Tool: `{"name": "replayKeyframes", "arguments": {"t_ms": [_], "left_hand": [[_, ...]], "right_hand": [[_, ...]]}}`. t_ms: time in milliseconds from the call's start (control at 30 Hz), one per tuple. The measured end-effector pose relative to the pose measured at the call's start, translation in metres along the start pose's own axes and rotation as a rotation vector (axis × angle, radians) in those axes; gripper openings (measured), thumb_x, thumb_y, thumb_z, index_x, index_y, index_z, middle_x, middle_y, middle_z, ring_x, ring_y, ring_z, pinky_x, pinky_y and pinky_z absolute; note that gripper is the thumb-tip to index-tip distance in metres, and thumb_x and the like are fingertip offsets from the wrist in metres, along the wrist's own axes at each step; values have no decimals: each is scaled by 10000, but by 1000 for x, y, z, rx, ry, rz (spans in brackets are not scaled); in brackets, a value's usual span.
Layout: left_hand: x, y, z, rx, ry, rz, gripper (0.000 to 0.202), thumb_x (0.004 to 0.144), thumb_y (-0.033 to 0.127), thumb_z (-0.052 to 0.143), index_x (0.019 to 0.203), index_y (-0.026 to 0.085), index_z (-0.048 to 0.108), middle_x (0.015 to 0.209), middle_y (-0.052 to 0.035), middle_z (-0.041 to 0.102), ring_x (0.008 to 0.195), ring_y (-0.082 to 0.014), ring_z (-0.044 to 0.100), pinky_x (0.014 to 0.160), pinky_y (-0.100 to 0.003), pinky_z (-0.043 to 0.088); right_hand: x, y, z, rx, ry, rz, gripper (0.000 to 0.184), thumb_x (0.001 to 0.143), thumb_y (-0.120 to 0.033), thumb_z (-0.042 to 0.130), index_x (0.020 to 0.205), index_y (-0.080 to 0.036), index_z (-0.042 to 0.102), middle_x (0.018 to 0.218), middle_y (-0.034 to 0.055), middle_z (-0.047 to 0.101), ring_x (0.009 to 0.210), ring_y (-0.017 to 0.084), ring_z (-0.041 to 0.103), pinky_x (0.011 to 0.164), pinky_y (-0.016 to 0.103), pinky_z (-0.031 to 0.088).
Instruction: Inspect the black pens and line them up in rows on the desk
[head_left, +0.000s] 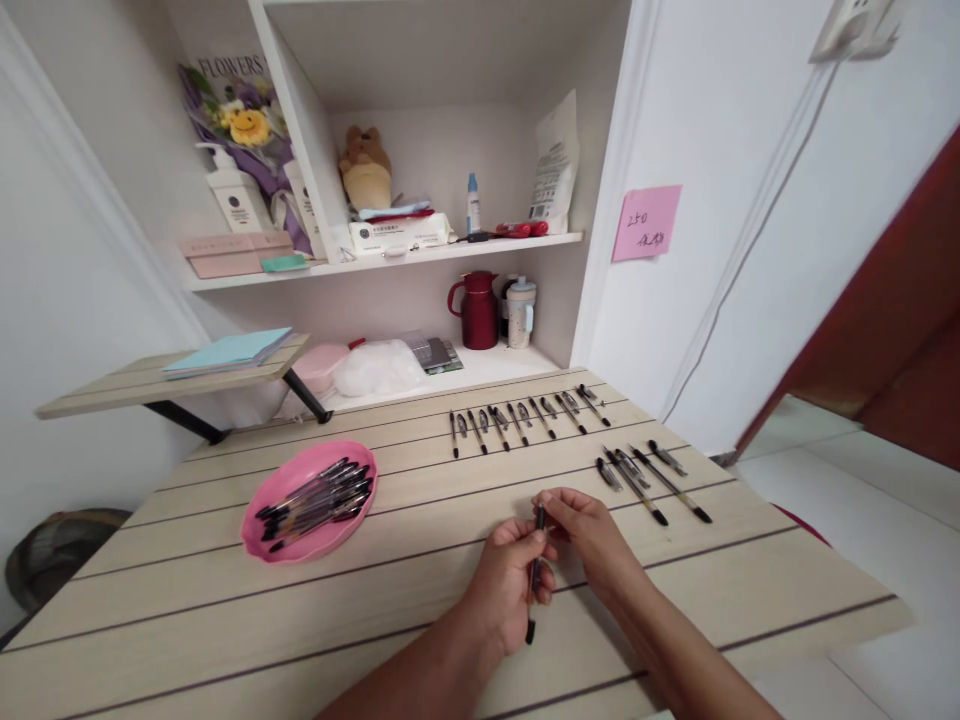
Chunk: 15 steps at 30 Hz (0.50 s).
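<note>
Near the front middle of the table, my left hand (512,575) is closed around the barrel of a pen (531,628) with a black lower end. My right hand (583,530) pinches the black upper end of the same pen. Beyond my hands lies a row of several open pens (515,425) with separate caps beside them. To the right are two more uncapped pens (670,485) and several loose clear caps (666,457). A pink bowl (255,535) on the left holds a heap of pens (319,500).
A small raised shelf (112,388) with a blue notebook (225,352) stands at the left back. Behind the table, a white cabinet holds a red jug (478,310), a cup (520,312) and a plastic bag (379,368). A pink note (647,222) sticks to the wall.
</note>
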<state>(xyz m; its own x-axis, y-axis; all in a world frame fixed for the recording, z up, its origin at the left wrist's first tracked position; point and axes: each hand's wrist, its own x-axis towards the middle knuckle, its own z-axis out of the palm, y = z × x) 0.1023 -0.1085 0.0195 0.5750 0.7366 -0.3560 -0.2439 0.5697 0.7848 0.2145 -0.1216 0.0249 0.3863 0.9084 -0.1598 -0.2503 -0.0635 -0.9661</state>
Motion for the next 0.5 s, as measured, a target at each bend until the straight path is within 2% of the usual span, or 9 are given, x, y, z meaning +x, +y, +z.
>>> {"name": "replayKeyframes", "arguments": {"t_ms": [167, 333, 433, 500], "left_hand": [[1, -1, -2, -5, -28, 22, 326, 602, 339, 669, 784, 181, 449, 621, 38, 534, 385, -39, 403, 396, -192, 189], [3, -1, -4, -14, -52, 28, 325, 615, 343, 662, 781, 187, 431, 616, 43, 529, 376, -41, 401, 387, -194, 190], [3, -1, -5, -12, -54, 32, 311, 623, 340, 654, 754, 188, 416, 614, 43, 529, 372, -39, 396, 382, -194, 186], [2, -1, -6, -8, -63, 24, 299, 634, 337, 643, 757, 189, 415, 607, 44, 526, 366, -39, 392, 378, -193, 180]], "right_hand": [[-1, 1, 1, 13, -72, 15, 360, 615, -498, 644, 572, -171, 499, 407, -58, 464, 326, 71, 402, 363, 205, 270], [0, 0, 2, 85, -80, 34, 361, 622, -505, 639, 691, -161, 558, 533, -26, 563, 356, 67, 433, 384, 213, 330], [1, 2, 2, 60, -104, 37, 359, 643, -506, 628, 609, -170, 505, 429, -55, 484, 319, 72, 414, 359, 207, 297], [2, 3, 1, 58, -123, 22, 350, 629, -484, 652, 607, -163, 515, 440, -49, 497, 317, 69, 410, 364, 210, 304]]}}
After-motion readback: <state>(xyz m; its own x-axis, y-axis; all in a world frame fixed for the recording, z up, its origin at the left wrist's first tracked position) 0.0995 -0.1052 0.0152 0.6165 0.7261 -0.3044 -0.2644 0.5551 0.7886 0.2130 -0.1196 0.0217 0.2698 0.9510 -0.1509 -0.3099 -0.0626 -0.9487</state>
